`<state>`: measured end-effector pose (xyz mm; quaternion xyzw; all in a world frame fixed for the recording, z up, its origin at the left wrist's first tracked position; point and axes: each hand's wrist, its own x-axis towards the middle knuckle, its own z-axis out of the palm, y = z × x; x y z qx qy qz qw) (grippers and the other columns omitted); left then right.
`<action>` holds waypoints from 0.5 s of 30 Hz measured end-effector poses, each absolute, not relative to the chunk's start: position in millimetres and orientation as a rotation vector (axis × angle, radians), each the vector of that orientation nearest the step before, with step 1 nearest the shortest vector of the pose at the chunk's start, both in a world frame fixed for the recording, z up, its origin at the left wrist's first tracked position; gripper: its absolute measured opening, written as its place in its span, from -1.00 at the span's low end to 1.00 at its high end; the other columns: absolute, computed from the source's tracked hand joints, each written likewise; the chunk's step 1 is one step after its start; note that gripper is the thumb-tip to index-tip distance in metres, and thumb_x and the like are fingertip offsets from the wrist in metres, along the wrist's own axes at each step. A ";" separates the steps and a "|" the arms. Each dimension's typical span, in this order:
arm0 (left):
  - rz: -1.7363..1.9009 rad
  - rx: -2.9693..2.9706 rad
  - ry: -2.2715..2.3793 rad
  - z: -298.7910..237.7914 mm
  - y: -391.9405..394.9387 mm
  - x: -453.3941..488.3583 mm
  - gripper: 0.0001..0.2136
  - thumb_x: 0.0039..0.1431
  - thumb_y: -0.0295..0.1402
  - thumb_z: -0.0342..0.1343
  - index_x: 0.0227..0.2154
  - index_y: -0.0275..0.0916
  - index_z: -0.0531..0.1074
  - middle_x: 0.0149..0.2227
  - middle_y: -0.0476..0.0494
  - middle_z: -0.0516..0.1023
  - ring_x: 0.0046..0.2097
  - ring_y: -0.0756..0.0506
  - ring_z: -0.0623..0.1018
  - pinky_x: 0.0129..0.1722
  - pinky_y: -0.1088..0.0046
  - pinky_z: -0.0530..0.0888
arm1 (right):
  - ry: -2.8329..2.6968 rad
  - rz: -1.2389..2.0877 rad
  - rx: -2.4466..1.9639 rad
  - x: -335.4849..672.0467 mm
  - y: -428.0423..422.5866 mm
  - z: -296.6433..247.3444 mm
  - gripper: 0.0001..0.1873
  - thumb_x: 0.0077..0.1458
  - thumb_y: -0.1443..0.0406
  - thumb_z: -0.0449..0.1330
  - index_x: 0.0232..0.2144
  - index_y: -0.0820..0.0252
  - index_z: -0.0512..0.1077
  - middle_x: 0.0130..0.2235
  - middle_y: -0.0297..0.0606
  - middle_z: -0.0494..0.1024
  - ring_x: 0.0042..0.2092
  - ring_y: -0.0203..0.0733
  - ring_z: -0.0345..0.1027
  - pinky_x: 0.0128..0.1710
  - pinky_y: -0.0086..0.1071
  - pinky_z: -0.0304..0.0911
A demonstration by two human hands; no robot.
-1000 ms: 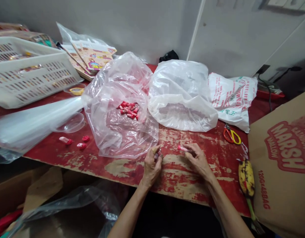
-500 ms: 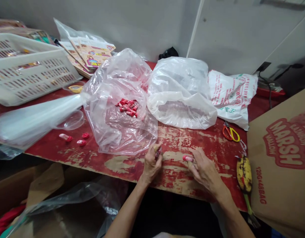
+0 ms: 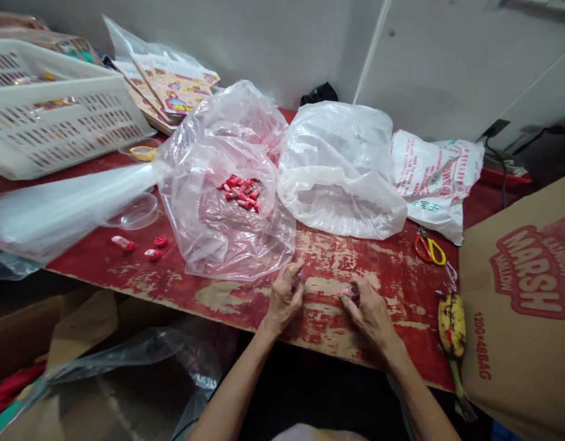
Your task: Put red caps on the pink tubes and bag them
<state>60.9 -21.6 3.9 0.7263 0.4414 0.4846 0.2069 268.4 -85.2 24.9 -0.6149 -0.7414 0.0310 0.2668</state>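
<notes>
Above the worn red tabletop (image 3: 323,251), my left hand (image 3: 282,300) is closed in a pinch. Something small and pinkish shows between its fingertips, too hidden to name. To its right, my right hand (image 3: 369,309) grips a small red-and-clear tube (image 3: 344,293) between thumb and fingers. Similar red-and-clear tubes (image 3: 240,192) lie heaped in the mouth of a clear plastic bag (image 3: 209,239), just beyond my left hand. Farther left on the table rest one loose tube (image 3: 123,243) and two short red pieces (image 3: 152,254).
Behind stand a white plastic bag (image 3: 337,147) and a printed white sack (image 3: 436,177). At right are scissors (image 3: 430,248), a banana (image 3: 452,324) and a carton (image 3: 516,343). A white basket (image 3: 71,128), plastic sleeves (image 3: 71,202) and a clear round lid (image 3: 130,212) occupy the left.
My right hand's fingers have curled closer around the tube, and its red end is now less visible. My left hand stays pinched. The whole view has shifted slightly.
</notes>
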 end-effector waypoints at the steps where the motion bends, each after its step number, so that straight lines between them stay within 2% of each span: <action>1: 1.351 2.024 1.217 4.0 -21.6 60.8 -0.54 0.04 -0.62 -0.03 0.02 -0.18 0.28 -0.14 -0.15 0.45 -0.12 -0.06 0.49 -0.11 0.40 0.45 | -1.949 0.089 -1.620 268.9 -87.4 21.3 -0.75 0.18 0.31 0.06 -0.07 0.18 0.24 -0.28 -0.20 0.45 -0.30 -0.15 0.40 -0.30 -0.31 0.34; 7: 1.357 2.017 1.195 5.3 -21.6 60.7 -0.57 0.05 -0.61 -0.04 0.01 -0.20 0.29 -0.15 -0.16 0.44 -0.12 -0.06 0.49 -0.12 0.40 0.45 | -1.828 0.049 -1.462 262.3 -92.1 6.6 -0.53 0.22 0.39 0.04 0.17 0.10 0.15 -0.18 -0.15 0.47 -0.21 -0.17 0.42 -0.18 -0.26 0.38; 15: 1.420 2.018 1.253 4.3 -21.9 60.7 -0.55 0.03 -0.62 0.00 0.01 -0.19 0.30 -0.13 -0.15 0.46 -0.13 -0.07 0.50 -0.12 0.41 0.45 | -1.636 -0.014 -1.522 265.1 -92.1 12.0 -0.48 0.21 0.30 0.07 0.21 0.10 0.15 -0.15 -0.14 0.51 -0.19 -0.13 0.44 -0.18 -0.22 0.41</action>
